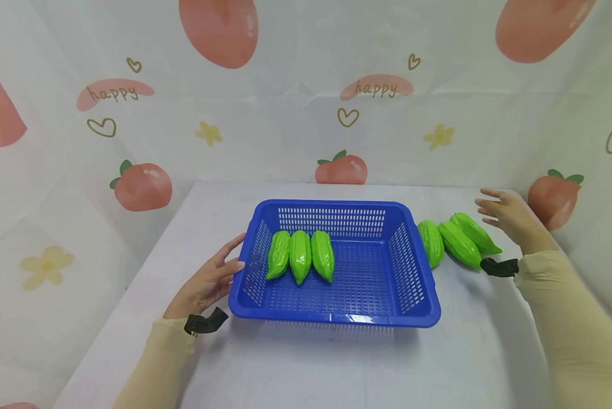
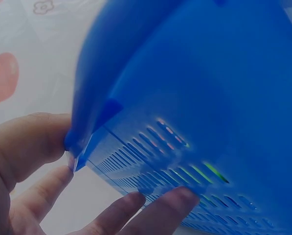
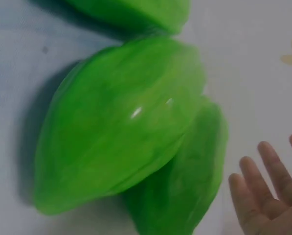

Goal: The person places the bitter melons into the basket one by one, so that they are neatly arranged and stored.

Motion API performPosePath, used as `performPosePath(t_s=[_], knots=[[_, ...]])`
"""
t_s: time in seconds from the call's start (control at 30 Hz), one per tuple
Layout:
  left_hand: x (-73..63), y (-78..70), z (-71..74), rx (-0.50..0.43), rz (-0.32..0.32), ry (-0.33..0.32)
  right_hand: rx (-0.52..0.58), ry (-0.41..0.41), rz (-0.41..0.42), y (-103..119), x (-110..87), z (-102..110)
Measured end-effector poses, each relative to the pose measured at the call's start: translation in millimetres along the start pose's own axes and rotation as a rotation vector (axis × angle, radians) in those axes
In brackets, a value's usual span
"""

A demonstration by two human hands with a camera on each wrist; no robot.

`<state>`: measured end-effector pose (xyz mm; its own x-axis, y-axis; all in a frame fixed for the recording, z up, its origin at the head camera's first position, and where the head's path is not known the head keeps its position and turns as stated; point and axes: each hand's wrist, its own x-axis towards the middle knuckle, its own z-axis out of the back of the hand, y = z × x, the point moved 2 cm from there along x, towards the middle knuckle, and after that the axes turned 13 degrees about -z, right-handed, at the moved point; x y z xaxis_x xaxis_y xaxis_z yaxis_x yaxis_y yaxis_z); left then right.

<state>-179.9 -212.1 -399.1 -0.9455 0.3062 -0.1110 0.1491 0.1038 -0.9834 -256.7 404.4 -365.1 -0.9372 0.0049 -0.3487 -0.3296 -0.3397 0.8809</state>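
My left hand (image 1: 210, 284) pinches the left rim of a blue plastic basket (image 1: 331, 319) between thumb and a finger. In the left wrist view, its other fingers (image 2: 172, 208) lie along the slotted wall. Three glossy green bitter melons stand side by side in the left half of the basket: a left one (image 1: 279, 254), a middle one (image 1: 300, 255) and a right one (image 1: 322, 254). To the right of the basket, my right hand (image 1: 512, 218) hovers with fingers spread, holding nothing. Beside it lie a front bitter melon (image 3: 121, 122) and a partly covered bitter melon (image 3: 185, 176).
Another bitter melon (image 1: 431, 244) lies against the basket's right side. A white cloth covers the table (image 1: 306, 369). Behind it hangs a fruit-printed curtain (image 1: 275, 130). Each wrist wears a black band, the right band (image 1: 500, 267) close to the melons.
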Motion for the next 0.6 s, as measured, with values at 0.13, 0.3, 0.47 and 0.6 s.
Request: performPosePath(t_s=[0.13, 0.3, 0.47, 0.6], knots=[[-0.3, -0.5, -0.6, -0.004, -0.006, 0.008, -0.211, 0.011, -0.112, -9, 1.7, -1], [-0.3, -0.7, -0.9, -0.008, -0.002, 0.005, -0.266, 0.057, -0.205, -18, 3.1, -2], [-0.4, -0.8, -0.2, -0.013, 0.003, -0.003, -0.3, 0.088, -0.272, -28, 6.1, -1], [-0.2, -0.3, 0.2, -0.019, 0.006, -0.004, -0.33, 0.091, -0.306, -31, 9.2, -1]])
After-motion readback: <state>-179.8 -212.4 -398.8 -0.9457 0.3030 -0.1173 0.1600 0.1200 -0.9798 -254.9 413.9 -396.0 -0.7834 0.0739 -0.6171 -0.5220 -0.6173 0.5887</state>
